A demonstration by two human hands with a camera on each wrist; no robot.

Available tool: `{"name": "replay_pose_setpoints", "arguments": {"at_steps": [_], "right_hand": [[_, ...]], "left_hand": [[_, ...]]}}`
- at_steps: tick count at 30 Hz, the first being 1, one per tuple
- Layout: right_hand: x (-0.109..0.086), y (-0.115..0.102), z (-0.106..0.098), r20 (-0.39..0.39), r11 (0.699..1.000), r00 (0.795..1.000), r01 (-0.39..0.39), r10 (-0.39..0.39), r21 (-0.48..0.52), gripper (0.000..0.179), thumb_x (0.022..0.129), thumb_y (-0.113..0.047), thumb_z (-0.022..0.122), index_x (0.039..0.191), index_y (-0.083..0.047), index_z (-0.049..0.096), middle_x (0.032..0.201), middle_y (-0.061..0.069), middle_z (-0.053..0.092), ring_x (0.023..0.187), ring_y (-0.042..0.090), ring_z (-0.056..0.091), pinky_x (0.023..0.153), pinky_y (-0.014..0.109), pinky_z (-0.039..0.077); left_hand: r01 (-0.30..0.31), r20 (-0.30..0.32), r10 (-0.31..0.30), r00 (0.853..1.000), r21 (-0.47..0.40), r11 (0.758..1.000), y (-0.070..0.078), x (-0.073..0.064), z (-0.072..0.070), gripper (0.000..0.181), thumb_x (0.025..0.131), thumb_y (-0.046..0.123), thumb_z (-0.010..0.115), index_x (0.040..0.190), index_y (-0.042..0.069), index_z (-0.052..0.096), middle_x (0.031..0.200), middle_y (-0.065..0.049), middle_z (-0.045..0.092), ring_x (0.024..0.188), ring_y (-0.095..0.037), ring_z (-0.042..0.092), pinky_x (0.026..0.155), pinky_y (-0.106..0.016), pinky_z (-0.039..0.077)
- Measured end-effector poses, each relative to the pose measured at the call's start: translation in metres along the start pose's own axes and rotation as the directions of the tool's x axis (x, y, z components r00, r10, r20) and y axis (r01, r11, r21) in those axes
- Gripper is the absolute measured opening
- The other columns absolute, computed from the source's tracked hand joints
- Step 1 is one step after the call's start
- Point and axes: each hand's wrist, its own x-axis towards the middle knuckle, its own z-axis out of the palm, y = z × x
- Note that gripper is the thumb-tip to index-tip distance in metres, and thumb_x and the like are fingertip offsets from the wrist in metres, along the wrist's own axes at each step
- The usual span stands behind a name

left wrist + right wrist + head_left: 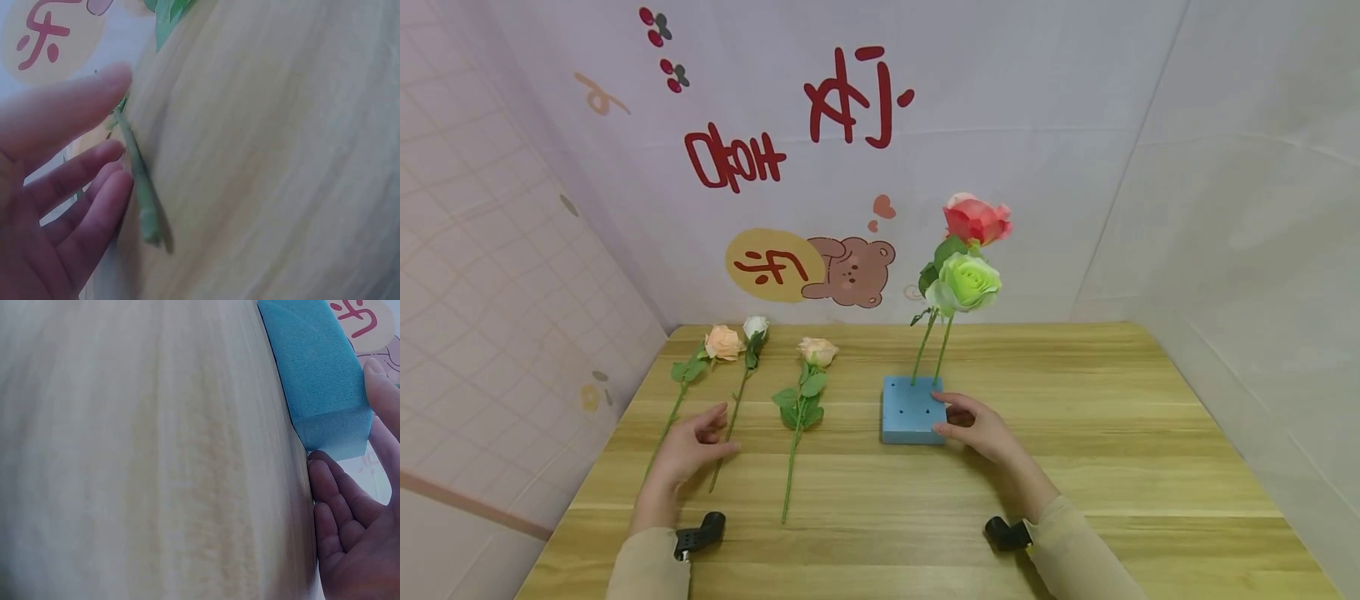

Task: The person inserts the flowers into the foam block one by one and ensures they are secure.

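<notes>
Beside a white rose [756, 327] lying on the table is my left hand [688, 450]. In the left wrist view its thumb and fingers stand apart, with the rose's green stem [140, 175] just past the fingertips. My right hand [981, 427] holds the right edge of a light-blue foam block [910, 414], its thumb at the front corner. In the right wrist view the other fingers [340, 494] curl low beside the block. Several small holes dot the block's top. A red-pink rose [977, 221] and a green rose [967, 283] stand upright in its back holes.
Left of the white rose lies a peach rose [724, 342]. A pale cream-peach rose [817, 352] with green leaves lies between the left hand and the block. The wooden table [1112, 467] meets a printed cloth backdrop [1037, 125] behind, with cloth at both sides.
</notes>
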Motion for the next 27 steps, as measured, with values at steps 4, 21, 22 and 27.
{"name": "replay_pose_setpoints", "arguments": {"at_steps": [4, 21, 22, 27], "right_hand": [[0.0, 0.0, 0.0, 0.0, 1.0, 1.0, 0.001, -0.001, -0.007, 0.054, 0.091, -0.014, 0.073, 0.141, -0.002, 0.054, 0.114, 0.015, 0.061, 0.105, 0.032, 0.059, 0.091, 0.045, 0.048], [0.001, 0.001, 0.001, 0.006, 1.0, 1.0, -0.003, 0.003, -0.01, 0.055, 0.091, -0.014, 0.074, 0.141, -0.003, 0.054, 0.114, 0.014, 0.061, 0.105, 0.031, 0.059, 0.09, 0.043, 0.048], [0.002, 0.002, 0.001, 0.004, 1.0, 1.0, 0.001, -0.001, -0.011, 0.055, 0.091, -0.014, 0.074, 0.14, -0.002, 0.054, 0.114, 0.014, 0.061, 0.104, 0.031, 0.059, 0.089, 0.043, 0.048], [0.01, 0.026, 0.004, -0.02, 1.0, 1.0, 0.01, -0.01, -0.016, 0.055, 0.09, -0.015, 0.075, 0.141, -0.005, 0.055, 0.113, 0.012, 0.061, 0.103, 0.029, 0.059, 0.089, 0.045, 0.048]], "left_hand": [[-0.019, 0.025, 0.019, 1.0, 0.005, 1.0, -0.001, 0.0, 0.0, 0.081, 0.08, 0.012, 0.084, 0.146, -0.006, 0.041, 0.128, -0.027, 0.056, 0.097, -0.027, 0.054, 0.076, -0.025, 0.047], [-0.011, 0.014, 0.009, 1.0, 0.121, 0.993, 0.002, 0.005, -0.001, 0.063, 0.08, -0.002, 0.078, 0.137, -0.01, 0.051, 0.108, -0.019, 0.062, 0.09, -0.025, 0.059, 0.072, -0.029, 0.05], [-0.016, 0.016, 0.014, 1.0, 0.121, 0.993, 0.002, 0.005, -0.001, 0.063, 0.08, -0.002, 0.078, 0.136, -0.011, 0.051, 0.107, -0.019, 0.062, 0.089, -0.025, 0.06, 0.072, -0.029, 0.05], [-0.015, 0.004, 0.015, 1.0, 0.124, 0.992, 0.001, 0.006, 0.0, 0.058, 0.081, -0.002, 0.077, 0.134, -0.01, 0.055, 0.106, -0.018, 0.062, 0.089, -0.025, 0.061, 0.072, -0.028, 0.051]]}}
